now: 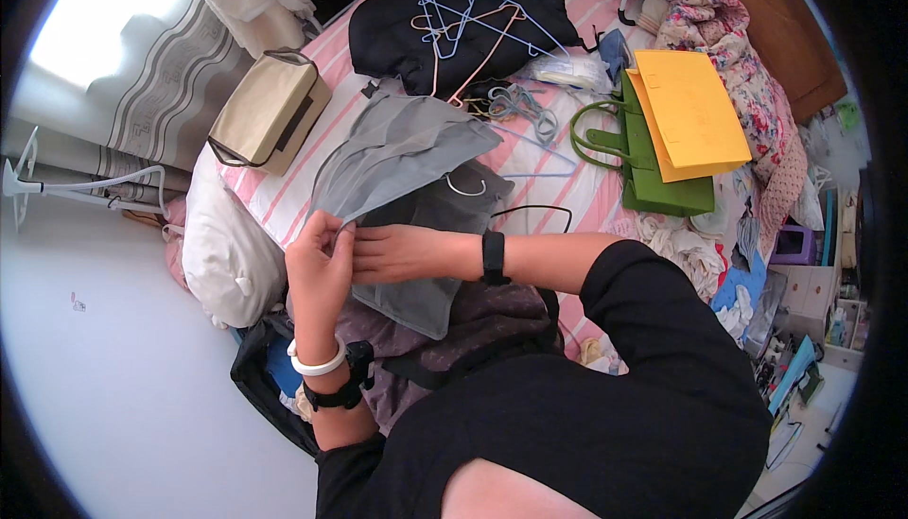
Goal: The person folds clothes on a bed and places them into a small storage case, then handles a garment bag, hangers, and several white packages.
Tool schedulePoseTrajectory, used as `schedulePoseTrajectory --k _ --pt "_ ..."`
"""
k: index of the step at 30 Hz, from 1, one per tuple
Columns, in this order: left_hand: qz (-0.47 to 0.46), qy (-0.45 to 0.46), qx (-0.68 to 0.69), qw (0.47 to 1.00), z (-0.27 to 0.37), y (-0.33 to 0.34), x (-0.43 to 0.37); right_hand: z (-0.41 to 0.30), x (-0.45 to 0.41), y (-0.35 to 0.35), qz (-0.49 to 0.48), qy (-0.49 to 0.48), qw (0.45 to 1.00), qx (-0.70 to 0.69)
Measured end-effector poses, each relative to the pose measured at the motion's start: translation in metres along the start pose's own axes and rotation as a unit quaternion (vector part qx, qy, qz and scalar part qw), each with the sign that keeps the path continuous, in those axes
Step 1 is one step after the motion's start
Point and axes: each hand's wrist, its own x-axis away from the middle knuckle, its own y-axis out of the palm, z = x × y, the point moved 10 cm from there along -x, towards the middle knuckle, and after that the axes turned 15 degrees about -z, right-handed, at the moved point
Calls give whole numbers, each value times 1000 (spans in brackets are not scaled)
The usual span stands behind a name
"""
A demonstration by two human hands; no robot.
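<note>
My left hand [319,253] pinches the edge of a thin grey fabric piece [404,132] between thumb and fingers. My right hand [386,253] lies flat against the left, its fingers straight and together. Its fingertips and thumb are hidden, so its hold on the fabric cannot be told. One layer of the fabric spreads over the bed beyond my hands; a darker panel [425,200] and a lower flap lie beneath. A pale hanger hook [468,186] shows on the dark panel.
Blue and pink hangers [472,15] lie on a black padded item [383,30] on the striped bed. A beige box [266,111] stands left. Right are a green felt bag [667,196], a yellow folder [691,111] and heaped clothes [681,249]. A white pillow-like bundle [230,257] sits near the wall.
</note>
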Motion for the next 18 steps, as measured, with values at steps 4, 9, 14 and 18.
schedulePoseTrajectory --k 4,9,14,18 --pt "-3 23 -4 1000 5 16 -1 -5 -7 40 -92 68 993 38" --pt "11 39 -83 996 13 13 -2 -3 -12 39 -128 98 986 41" --pt "14 12 -52 998 -11 9 -2 -11 -12 55 -156 10 987 25" --pt "-3 16 -45 999 -10 16 -1 -8 -16 75 -179 -14 984 24"
